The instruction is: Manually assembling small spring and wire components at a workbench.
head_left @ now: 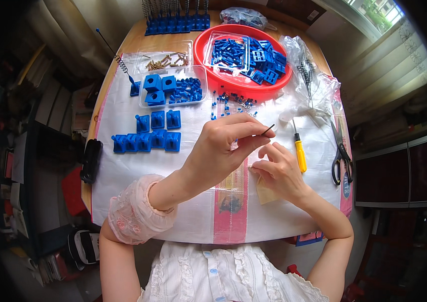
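Your left hand [221, 143] is raised over the middle of the desk [134, 43], its forearm in a sheer pink sleeve cover [138, 209]. Thumb and forefinger of this hand are pinched on a thin dark rod [270, 128], which slants up to the right past the fingertips. The rod is in the air, just above your right hand [285, 173]. On that right hand the fingers are curled, with the thumb near the forefinger; you cannot tell from this view whether anything small sits between them. A tan piece [266, 193] lies just beside and partly under the right hand, on the white sheet [183, 219].

Right side: a screwdriver [300, 156] with a yellow handle lies near your right hand; black-handled scissors [342, 151] farther out, by the sheet's edge.

Left side: blue base pieces [158, 121] in two rows. Beyond them, a clear container [173, 104] holds blue blocks and small blue parts; brass-coloured screws [164, 62] lie in a clear tray behind it. A spring [122, 65] stands tilted on a blue base nearby.

Far side: a red basin [279, 85] holds many blue parts [274, 63]; small loose bits [229, 103] are scattered in front of it. To its right, a clear plastic bag [319, 88] with dark thin pieces.
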Demonstrator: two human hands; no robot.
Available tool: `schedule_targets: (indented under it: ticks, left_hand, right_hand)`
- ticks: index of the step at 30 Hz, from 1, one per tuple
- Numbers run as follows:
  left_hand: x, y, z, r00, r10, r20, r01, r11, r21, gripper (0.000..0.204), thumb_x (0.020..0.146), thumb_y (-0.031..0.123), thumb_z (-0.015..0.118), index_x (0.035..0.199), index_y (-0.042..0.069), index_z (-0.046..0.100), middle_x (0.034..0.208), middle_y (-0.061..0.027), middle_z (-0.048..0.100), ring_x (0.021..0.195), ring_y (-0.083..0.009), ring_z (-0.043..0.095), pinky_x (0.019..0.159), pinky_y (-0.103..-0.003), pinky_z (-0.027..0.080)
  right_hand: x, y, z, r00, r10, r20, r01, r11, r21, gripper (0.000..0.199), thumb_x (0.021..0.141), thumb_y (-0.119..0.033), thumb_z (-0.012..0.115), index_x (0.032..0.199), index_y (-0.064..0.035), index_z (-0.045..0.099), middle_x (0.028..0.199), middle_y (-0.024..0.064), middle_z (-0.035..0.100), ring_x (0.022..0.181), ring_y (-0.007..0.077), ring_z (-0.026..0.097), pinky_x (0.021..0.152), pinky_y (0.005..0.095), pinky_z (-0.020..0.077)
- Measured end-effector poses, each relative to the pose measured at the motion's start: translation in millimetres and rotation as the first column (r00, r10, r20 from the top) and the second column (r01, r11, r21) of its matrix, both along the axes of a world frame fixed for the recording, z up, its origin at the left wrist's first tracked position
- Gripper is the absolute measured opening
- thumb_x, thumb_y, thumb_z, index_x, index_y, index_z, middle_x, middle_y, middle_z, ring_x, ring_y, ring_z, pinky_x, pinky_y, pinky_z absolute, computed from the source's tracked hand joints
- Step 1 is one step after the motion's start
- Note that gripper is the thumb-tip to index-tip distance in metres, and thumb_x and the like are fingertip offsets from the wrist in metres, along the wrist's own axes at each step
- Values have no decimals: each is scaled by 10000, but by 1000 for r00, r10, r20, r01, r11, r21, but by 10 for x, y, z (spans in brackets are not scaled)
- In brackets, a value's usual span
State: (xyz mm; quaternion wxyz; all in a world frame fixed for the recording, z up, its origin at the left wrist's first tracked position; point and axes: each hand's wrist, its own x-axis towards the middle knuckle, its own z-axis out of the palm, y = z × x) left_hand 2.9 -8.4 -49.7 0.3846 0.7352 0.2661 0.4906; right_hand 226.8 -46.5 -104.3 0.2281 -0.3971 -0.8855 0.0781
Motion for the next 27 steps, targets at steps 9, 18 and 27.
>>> schedule_targets:
  ticks: [9,18,27]
  left_hand:
    - [-12,20,-7,1000,7,-13,-6,999,33,196,862,-67,755,1047,-4,767,994,-113,738,858,-172,718,715,-267,580]
    - [6,24,-23,1000,5,9,-5,999,49,200,855,-71,756,1043,-3,769,999,-116,736,867,-179,723,723,-272,586]
    - [-5,41,-48,999,30,19,-31,997,73,188,850,-52,770,1032,-2,772,976,-107,731,828,-176,725,696,-270,587]
  right_hand:
    - [39,-118,-66,999,-39,-7,40,998,40,183,811,-85,768,988,-76,724,896,35,588,799,228,595,684,372,498]
    - [3,-64,-189,991,57,-120,-63,997,-40,232,810,-60,748,1018,-35,649,904,94,565,831,268,607,722,392,532]
    - [-204,25,-132,985,121,-126,-112,991,76,250,761,-19,765,984,-9,652,877,97,550,767,268,595,671,400,521]
